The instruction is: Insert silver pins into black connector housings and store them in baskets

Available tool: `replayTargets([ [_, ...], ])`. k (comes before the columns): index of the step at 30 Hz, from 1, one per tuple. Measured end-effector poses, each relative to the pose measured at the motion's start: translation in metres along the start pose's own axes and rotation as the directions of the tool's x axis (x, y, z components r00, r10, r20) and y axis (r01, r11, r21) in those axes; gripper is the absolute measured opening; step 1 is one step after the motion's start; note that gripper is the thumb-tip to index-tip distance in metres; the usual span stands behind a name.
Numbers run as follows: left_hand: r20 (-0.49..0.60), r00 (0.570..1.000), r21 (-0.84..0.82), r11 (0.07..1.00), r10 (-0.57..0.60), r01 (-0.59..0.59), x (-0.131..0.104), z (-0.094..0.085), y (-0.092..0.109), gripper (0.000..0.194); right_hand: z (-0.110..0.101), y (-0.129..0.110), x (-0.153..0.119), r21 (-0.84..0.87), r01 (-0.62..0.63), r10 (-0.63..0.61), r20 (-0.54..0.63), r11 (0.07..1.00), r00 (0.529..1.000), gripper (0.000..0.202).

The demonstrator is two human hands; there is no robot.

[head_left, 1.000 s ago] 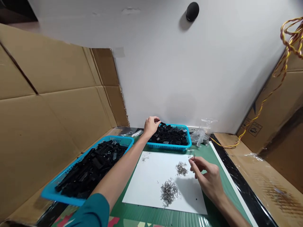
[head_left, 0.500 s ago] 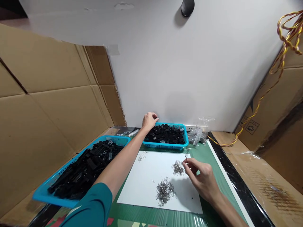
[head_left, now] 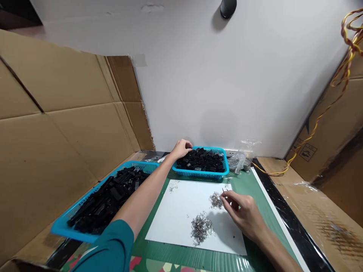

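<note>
My left hand [head_left: 182, 149] reaches over the far left corner of the back blue basket [head_left: 200, 173]. Its fingers are curled closed against the black plastic parts [head_left: 205, 160]; anything between the fingertips is hidden. My right hand [head_left: 243, 211] pinches a thin, dark, pin-like piece [head_left: 223, 192] between thumb and finger, above the white sheet [head_left: 167, 223]. Beside those fingertips lies a small pile of tiny metal pins [head_left: 215, 201]. Nearer me is a larger pile of pins [head_left: 201, 228], and a few loose pins [head_left: 172, 186] lie at the sheet's far left corner.
At left stands a larger blue basket [head_left: 61, 223] of long black parts [head_left: 107, 200], partly behind my left forearm. A clear plastic bag [head_left: 239, 162] lies right of the back basket. Cardboard walls [head_left: 70, 132] flank the green tabletop [head_left: 241, 181]. Yellow-brown wires [head_left: 314, 130] hang at right.
The view has shifted slightly, moving the scene a little to the right. My left hand has come down closer to the parts in the back basket. My right hand keeps its pinch near the small pile.
</note>
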State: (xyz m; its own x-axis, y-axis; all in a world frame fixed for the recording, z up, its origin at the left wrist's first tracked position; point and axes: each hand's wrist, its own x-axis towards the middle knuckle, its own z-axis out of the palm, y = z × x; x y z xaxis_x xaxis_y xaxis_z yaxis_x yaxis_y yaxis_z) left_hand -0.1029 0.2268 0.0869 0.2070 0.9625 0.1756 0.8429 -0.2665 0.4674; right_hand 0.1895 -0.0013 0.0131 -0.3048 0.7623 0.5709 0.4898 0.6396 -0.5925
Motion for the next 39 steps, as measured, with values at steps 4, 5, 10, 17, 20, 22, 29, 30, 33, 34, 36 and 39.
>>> replayTargets([
  [4, -0.010, 0.999, -0.035, 0.998, 0.042, -0.042, -0.012, -0.006, -0.006, 0.030, 0.001, -0.001, 0.000, -0.021, 0.007, -0.007, 0.024, 1.000, 1.000, 0.021],
  [5, -0.023, 0.999, -0.042, 0.998, 0.049, -0.050, -0.015, -0.007, -0.007, 0.027, 0.001, -0.001, 0.000, -0.029, 0.013, -0.012, 0.024, 0.999, 1.000, 0.021],
  [10, -0.098, 0.995, -0.047, 0.998, 0.030, -0.035, -0.032, -0.023, -0.013, 0.028, -0.001, 0.006, -0.006, -0.102, 0.062, -0.064, -0.017, 0.993, 0.998, 0.018],
  [17, 0.012, 0.974, 0.140, 0.965, -0.225, 0.221, -0.062, -0.092, -0.048, 0.035, -0.006, 0.011, -0.014, -0.247, 0.135, -0.149, -0.038, 0.959, 0.988, 0.029],
  [20, 0.160, 0.933, 0.231, 0.931, -0.324, 0.283, -0.085, -0.121, -0.062, 0.025, -0.011, 0.008, -0.012, -0.281, 0.147, -0.159, -0.021, 0.948, 0.987, 0.030],
  [22, 0.254, 0.895, 0.279, 0.913, -0.368, 0.297, -0.104, -0.133, -0.070, 0.021, -0.014, 0.005, -0.011, -0.307, 0.158, -0.171, -0.017, 0.938, 0.985, 0.030],
  [29, 0.280, 0.880, 0.373, 0.888, -0.384, 0.269, -0.163, -0.138, -0.082, 0.025, -0.013, 0.009, -0.013, -0.271, 0.137, -0.141, 0.005, 0.953, 0.990, 0.027],
  [30, 0.275, 0.886, 0.378, 0.889, -0.374, 0.259, -0.168, -0.138, -0.082, 0.023, -0.013, 0.010, -0.014, -0.250, 0.116, -0.117, 0.014, 0.961, 0.993, 0.027],
  [33, 0.236, 0.916, 0.382, 0.898, -0.326, 0.221, -0.177, -0.143, -0.078, 0.019, -0.012, 0.013, -0.012, -0.170, 0.020, -0.008, 0.067, 0.985, 0.998, 0.027],
  [34, 0.214, 0.927, 0.383, 0.900, -0.307, 0.209, -0.179, -0.147, -0.077, 0.021, -0.013, 0.013, -0.011, -0.138, -0.019, 0.032, 0.093, 0.990, 0.995, 0.027],
  [36, 0.169, 0.946, 0.387, 0.901, -0.277, 0.194, -0.179, -0.155, -0.075, 0.024, -0.013, 0.012, -0.008, -0.055, -0.075, 0.083, 0.147, 0.996, 0.986, 0.028],
  [39, 0.076, 0.977, 0.397, 0.905, -0.197, 0.152, -0.176, -0.168, -0.073, 0.027, -0.013, 0.008, -0.004, 0.022, -0.157, 0.147, 0.247, 0.987, 0.958, 0.029],
])
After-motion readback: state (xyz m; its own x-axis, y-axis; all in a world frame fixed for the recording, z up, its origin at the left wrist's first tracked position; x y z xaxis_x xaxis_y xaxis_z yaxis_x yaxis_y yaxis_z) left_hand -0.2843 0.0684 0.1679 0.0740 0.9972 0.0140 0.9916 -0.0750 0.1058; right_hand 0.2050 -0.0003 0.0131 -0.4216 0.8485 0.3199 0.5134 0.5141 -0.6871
